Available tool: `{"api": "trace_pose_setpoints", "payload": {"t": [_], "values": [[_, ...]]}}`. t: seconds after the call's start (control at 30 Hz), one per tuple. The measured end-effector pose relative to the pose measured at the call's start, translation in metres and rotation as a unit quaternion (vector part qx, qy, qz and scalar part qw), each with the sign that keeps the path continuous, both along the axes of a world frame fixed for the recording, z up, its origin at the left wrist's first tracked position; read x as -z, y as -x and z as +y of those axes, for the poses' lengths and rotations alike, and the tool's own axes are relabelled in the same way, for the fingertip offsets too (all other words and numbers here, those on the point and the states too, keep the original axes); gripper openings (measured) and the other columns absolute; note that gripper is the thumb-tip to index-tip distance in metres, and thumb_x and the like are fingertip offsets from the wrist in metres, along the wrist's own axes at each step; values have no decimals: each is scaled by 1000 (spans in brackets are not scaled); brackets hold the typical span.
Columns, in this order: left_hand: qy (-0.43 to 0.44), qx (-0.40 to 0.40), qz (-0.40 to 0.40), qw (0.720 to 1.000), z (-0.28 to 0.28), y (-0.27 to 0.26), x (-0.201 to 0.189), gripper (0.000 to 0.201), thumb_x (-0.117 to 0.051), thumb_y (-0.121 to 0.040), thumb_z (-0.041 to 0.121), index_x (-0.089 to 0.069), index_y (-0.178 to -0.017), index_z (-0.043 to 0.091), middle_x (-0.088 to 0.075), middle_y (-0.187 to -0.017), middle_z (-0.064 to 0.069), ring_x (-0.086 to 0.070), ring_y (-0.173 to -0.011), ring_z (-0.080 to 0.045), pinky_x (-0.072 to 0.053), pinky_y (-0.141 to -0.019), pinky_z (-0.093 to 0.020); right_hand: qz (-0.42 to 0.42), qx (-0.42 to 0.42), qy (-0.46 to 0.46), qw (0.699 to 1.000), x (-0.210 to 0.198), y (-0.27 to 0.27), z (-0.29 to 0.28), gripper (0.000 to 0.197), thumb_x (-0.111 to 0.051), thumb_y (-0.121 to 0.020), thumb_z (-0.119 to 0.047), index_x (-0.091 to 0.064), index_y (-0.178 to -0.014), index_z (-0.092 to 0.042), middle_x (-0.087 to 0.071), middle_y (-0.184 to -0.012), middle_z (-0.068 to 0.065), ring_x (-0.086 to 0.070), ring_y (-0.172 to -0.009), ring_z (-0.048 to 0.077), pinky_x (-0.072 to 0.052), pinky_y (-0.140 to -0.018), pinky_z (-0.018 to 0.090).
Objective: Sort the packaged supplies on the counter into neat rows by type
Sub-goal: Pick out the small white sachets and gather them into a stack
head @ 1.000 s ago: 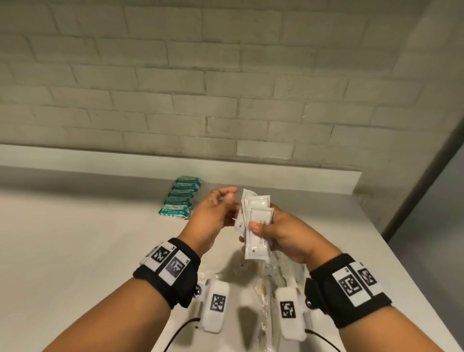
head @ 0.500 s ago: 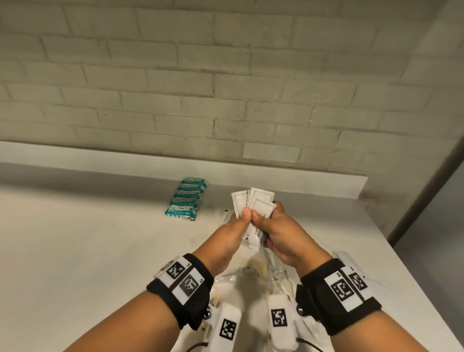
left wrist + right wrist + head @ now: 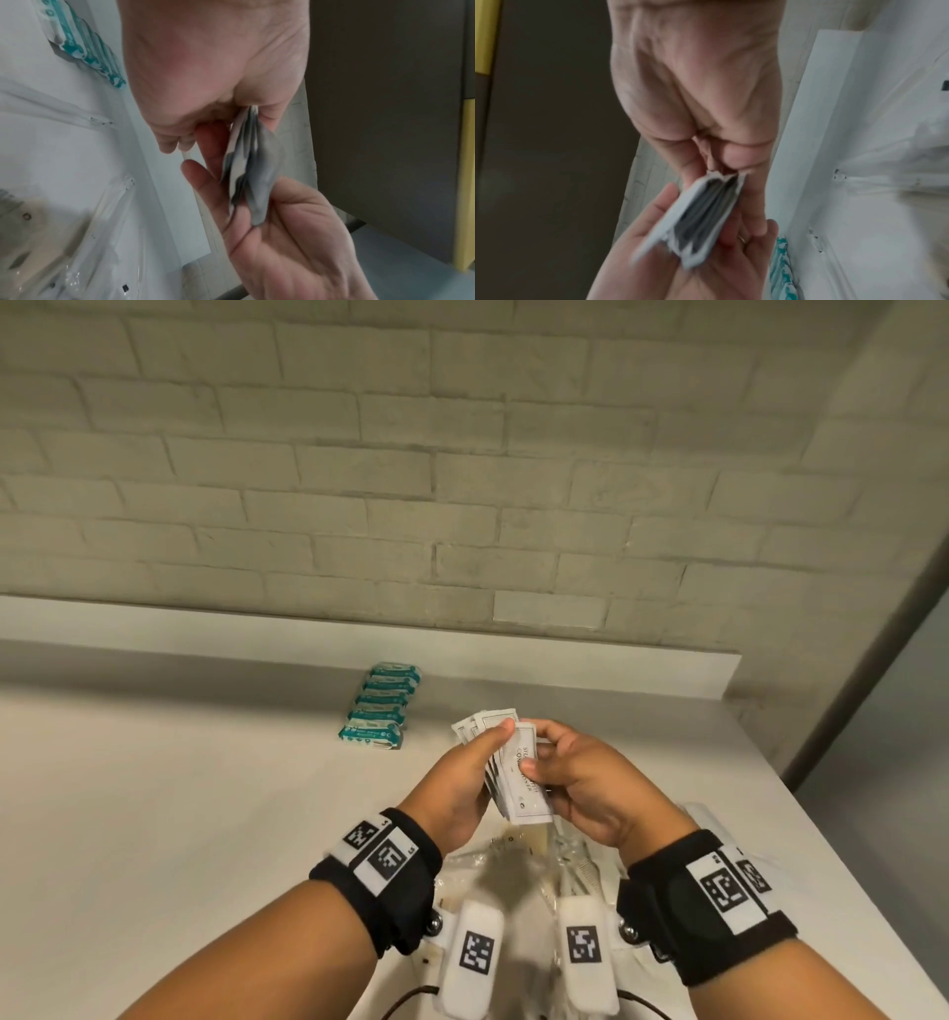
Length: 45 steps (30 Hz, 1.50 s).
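Above the counter I hold a small stack of flat white sachets (image 3: 518, 770) between both hands. My left hand (image 3: 480, 762) grips the stack's left side, thumb on top. My right hand (image 3: 557, 765) pinches its right side, thumb on the printed top sachet. Both wrist views show the stack edge-on (image 3: 250, 170) (image 3: 703, 219), the sachets slightly fanned. A neat row of teal-and-white packets (image 3: 380, 703) lies on the white counter (image 3: 154, 788), to the left of my hands and a little farther back.
Clear plastic-wrapped items (image 3: 518, 865) lie in a loose pile on the counter under my wrists. A low white ledge (image 3: 565, 667) and a brick wall close the back. The counter's right edge (image 3: 832, 855) runs diagonally, with a drop beyond it.
My left hand has closed onto the sachets, which were fanned in my right hand a second ago. The stack is now squeezed together and both hands have moved forward.
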<state>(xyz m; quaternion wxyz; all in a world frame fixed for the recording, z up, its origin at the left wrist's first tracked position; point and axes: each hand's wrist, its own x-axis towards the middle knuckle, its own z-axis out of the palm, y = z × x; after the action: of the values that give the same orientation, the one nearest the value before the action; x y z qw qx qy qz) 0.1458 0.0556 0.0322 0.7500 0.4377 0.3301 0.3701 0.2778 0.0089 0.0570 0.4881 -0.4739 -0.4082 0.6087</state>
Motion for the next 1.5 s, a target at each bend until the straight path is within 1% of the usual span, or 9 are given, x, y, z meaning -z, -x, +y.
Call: {"api": "trace_pose_setpoints", "payload": {"t": [0.23,0.4,0.5,0.63,0.8,1.0,1.13,1.3,1.5], "values": [[37,13,-12,999,-10,-4,0,22,-45,-99,21,-62,-102,6,-66,-78,-13,-65,-66,-23,-54,-64,-34,-462,158,-65,870,-2,10,-5,34,-75,-78,-31,-48,-99,-25,-63,-75,-5,-65,-66,15,-47,-60,31],[47,23,25,998,-1,7,-6,5,-54,-91,10,-58,-92,9,-60,-68,-4,-59,-54,-14,-49,-50,-26,-399,16,-152,904,-11,3,-18,96,-86,-65,-32,-26,-139,-45,-42,-133,-9,-45,-123,8,-41,-93,20],[44,85,40,995,-1,11,-10,14,-52,-91,11,-64,-90,6,-62,-67,-6,-61,-56,-16,-51,-49,-25,-496,-120,-165,844,-13,10,-21,144,-92,-53,-34,20,-141,-55,-14,-153,-13,-16,-141,6,-29,-113,30],[49,99,33,993,-3,12,-17,21,-48,-91,14,-65,-79,8,-62,-62,-6,-63,-54,-16,-50,-50,-24,-586,-74,-243,769,-12,19,-15,140,-85,-59,-33,29,-137,-54,-26,-134,-10,-27,-134,14,-39,-105,30],[71,105,45,991,0,22,-24,27,-46,-87,10,-64,-67,7,-60,-57,-7,-61,-50,-18,-50,-48,-24,-575,-100,-246,774,-17,21,-11,146,-88,-54,-39,31,-136,-53,-24,-137,-10,-26,-132,9,-34,-108,27],[96,68,12,993,1,26,-40,34,-63,-81,22,-64,-109,3,-60,-95,-16,-64,-81,-28,-54,-69,-36,-605,-91,-296,733,-16,30,-5,135,-82,-62,-38,28,-139,-46,-24,-135,-7,-23,-131,9,-23,-109,21],[115,97,-11,989,7,25,-41,37,-50,-93,32,-74,-82,6,-69,-76,-12,-69,-64,-23,-58,-57,-28,-617,-85,-315,716,-18,32,-2,135,-81,-61,-41,30,-137,-48,-25,-135,-7,-23,-129,9,-23,-111,22],[116,112,7,987,10,22,-41,39,-64,-78,43,-71,-94,8,-64,-92,-12,-64,-81,-24,-54,-75,-33,-610,-90,-299,729,-19,34,-1,137,-82,-59,-47,31,-136,-52,-26,-135,-7,-27,-127,10,-27,-106,23],[101,125,-5,987,11,18,-48,39,-51,-94,38,-72,-80,9,-68,-70,-8,-67,-59,-21,-57,-55,-26,-619,-66,-352,699,-21,31,-1,133,-81,-60,-46,24,-141,-50,-25,-135,-7,-24,-126,7,-26,-109,24]]}}
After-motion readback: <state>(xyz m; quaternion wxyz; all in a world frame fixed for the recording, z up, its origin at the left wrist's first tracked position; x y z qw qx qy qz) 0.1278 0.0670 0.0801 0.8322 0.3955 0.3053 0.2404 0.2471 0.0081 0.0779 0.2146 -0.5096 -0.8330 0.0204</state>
